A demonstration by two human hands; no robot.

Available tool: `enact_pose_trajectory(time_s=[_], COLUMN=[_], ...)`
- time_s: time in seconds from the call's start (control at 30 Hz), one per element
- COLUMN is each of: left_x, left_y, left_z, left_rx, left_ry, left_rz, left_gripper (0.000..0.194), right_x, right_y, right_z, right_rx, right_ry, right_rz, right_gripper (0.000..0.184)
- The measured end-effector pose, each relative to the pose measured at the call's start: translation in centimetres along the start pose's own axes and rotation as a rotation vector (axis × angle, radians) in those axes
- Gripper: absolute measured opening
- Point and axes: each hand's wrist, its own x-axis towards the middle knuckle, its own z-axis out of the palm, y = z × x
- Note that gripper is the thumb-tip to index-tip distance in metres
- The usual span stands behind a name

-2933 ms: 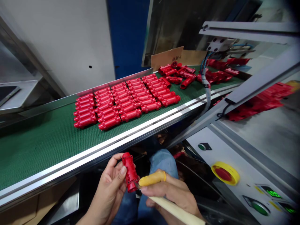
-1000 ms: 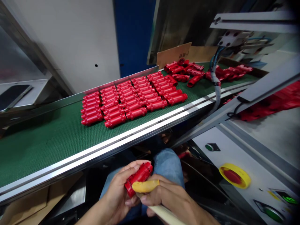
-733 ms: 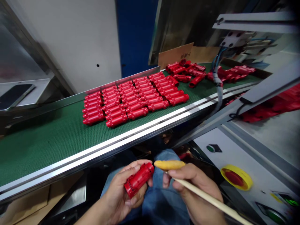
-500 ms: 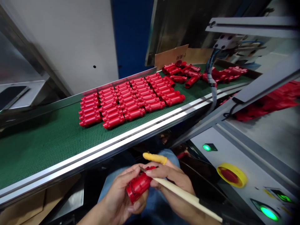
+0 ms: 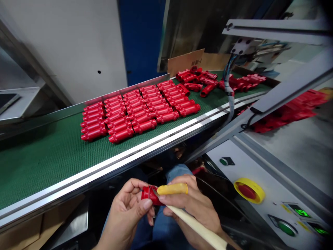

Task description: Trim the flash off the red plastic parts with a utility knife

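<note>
Over my lap, my left hand (image 5: 132, 205) grips a red plastic cylindrical part (image 5: 146, 193) by its near end, thumb on top. My right hand (image 5: 191, 201) is closed around a knife with a long cream handle (image 5: 192, 222); the handle slants down to the right. A yellow finger cot (image 5: 173, 189) covers one of its fingers, which presses over the short blade. The blade lies against the red part, its tip mostly hidden by the finger. My right fingers cover the far end of the part.
Rows of red parts (image 5: 140, 107) lie on the green conveyor belt (image 5: 52, 156), with a loose pile (image 5: 199, 80) by a cardboard strip (image 5: 184, 63). At right stand a metal frame (image 5: 291, 83) and a control panel with a red-and-yellow emergency stop button (image 5: 249, 191).
The red part has been turned in my left hand and now lies more level. The yellow-covered finger has come down onto the blade. Green lamps on the panel have gone dark.
</note>
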Motion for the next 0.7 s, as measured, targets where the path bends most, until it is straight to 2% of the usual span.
enact_pose_trajectory(time_s=[0.37,0.57,0.7], left_x=[-0.5,-0.4,-0.4], left_y=[0.1,0.2,0.0], left_z=[0.6,0.8,0.7], left_rx=[-0.022,-0.028,-0.059], left_ry=[0.007,0.002,0.014], left_rz=[0.003,0.009,0.042], left_gripper=[0.035,0.032,0.031], right_x=[-0.4,-1.1,-1.2], right_y=[0.0,0.1,-0.3], right_z=[0.4,1.0,0.9], right_rx=[0.029,0.032,0.0], right_ry=[0.006,0.02,0.025], right_rz=[0.012,0.049,0.056], right_gripper=[0.018,0.029,0.026])
